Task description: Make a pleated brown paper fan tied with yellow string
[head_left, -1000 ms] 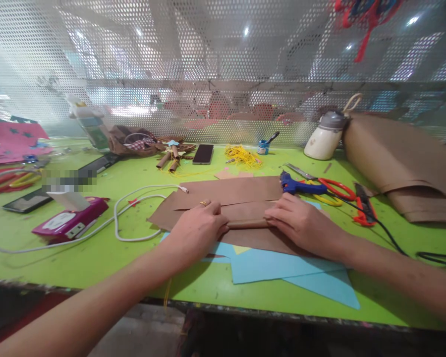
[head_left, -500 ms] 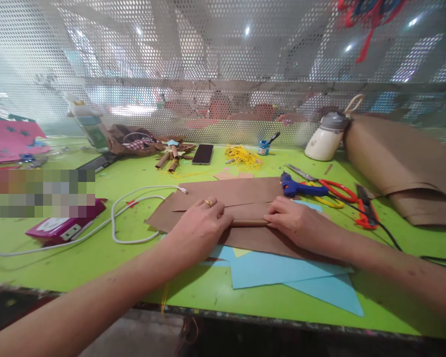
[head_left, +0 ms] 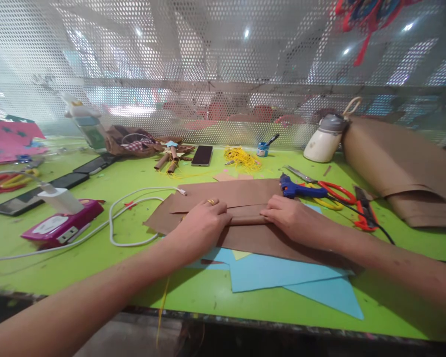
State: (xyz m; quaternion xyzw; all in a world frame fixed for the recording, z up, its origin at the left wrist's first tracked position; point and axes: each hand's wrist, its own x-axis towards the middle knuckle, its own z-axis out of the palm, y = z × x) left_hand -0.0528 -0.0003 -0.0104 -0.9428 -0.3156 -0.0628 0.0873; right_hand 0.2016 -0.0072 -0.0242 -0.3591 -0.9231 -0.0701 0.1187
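Observation:
A narrow roll of brown paper [head_left: 247, 220] lies crosswise between my hands on larger brown paper sheets [head_left: 241, 188]. My left hand [head_left: 202, 223] presses its closed fingers on the roll's left end, a ring on one finger. At the right end, the thumb and fingers of my right hand [head_left: 292, 215] pinch the roll. Both ends are hidden under my fingers. Light blue paper sheets [head_left: 275, 271] stick out beneath the brown ones, toward the table's front edge. Just beyond my right hand rests a blue glue gun [head_left: 299, 188].
Right of the glue gun are red-handled scissors [head_left: 340, 192] and pliers [head_left: 364, 210]. A white cable [head_left: 113, 228] loops left of the paper, near a purple power strip [head_left: 63, 224]. Behind stand a phone [head_left: 202, 155], yellow string [head_left: 242, 158] and a bottle [head_left: 323, 139].
My right hand has shifted slightly left along the roll, while my left hand stays nearly in place. The roll remains between them, and the whole view has moved a little.

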